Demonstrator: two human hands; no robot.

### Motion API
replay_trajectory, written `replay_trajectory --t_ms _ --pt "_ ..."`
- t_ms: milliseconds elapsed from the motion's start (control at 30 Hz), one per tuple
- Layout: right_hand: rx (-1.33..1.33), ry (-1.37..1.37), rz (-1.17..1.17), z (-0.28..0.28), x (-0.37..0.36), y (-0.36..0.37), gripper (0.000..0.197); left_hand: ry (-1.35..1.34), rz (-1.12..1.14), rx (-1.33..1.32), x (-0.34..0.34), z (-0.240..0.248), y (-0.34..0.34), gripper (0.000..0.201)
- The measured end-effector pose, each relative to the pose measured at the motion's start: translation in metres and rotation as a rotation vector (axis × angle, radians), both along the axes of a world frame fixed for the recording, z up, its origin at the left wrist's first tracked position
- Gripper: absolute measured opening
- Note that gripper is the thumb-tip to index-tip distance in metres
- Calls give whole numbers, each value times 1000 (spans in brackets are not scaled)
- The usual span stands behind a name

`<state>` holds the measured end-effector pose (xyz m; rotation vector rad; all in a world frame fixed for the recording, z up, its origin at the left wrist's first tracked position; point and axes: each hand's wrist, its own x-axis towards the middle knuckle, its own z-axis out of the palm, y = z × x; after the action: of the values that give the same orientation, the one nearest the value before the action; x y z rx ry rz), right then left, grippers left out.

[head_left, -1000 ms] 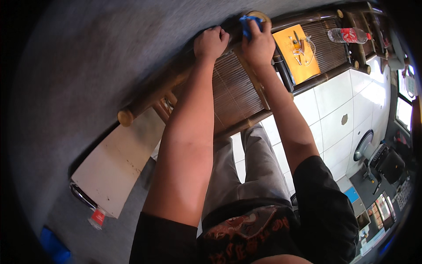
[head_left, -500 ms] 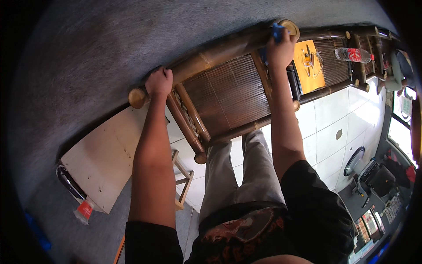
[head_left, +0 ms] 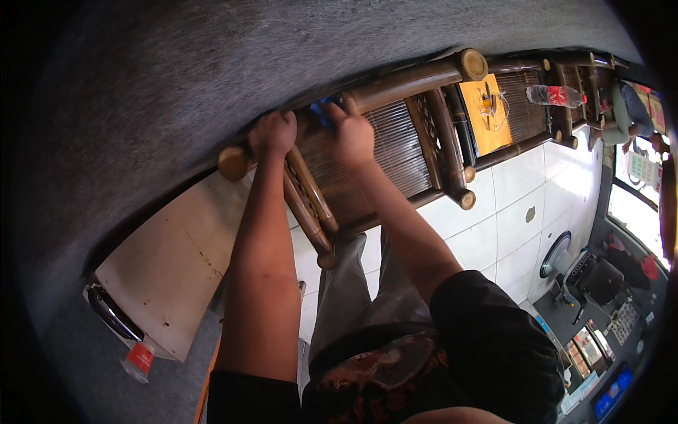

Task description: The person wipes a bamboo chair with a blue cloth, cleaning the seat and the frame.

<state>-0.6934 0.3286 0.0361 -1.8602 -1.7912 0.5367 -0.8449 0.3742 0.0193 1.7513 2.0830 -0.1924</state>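
Observation:
A brown bamboo chair (head_left: 402, 141) with a slatted panel and thick round-ended poles stands against the grey wall. My left hand (head_left: 274, 134) is closed around its top rail (head_left: 417, 79), close to the left pole end. Just right of it, my right hand (head_left: 351, 138) presses a blue cloth (head_left: 324, 112) onto the same rail. Most of the cloth is hidden under the fingers, and the index finger lies along the pole.
To the right, another bamboo seat holds an orange board (head_left: 482, 141) with glasses and a plastic bottle (head_left: 554, 96). A pale board (head_left: 166, 247) and a red-labelled cup (head_left: 139, 359) are at left. White floor tiles (head_left: 487, 205), a fan (head_left: 556, 254) and another person's arm (head_left: 621, 116) appear at right.
My right hand has slid left along the top rail with the blue cloth, from the right pole end to beside my left hand. My left hand still grips the rail.

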Motion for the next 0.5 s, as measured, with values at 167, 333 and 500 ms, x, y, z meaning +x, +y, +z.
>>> replay_trajectory --t_ms 167,333,500 --pt "63 -65 -130 1 53 10 38 13 -34 13 -5 -5 2 42" --pt "125 -228 -472 -2 128 45 26 -39 -55 -46 -2 4 7 45" --pt "149 -190 -522 -4 97 47 24 -32 -51 -26 2 6 8 42"
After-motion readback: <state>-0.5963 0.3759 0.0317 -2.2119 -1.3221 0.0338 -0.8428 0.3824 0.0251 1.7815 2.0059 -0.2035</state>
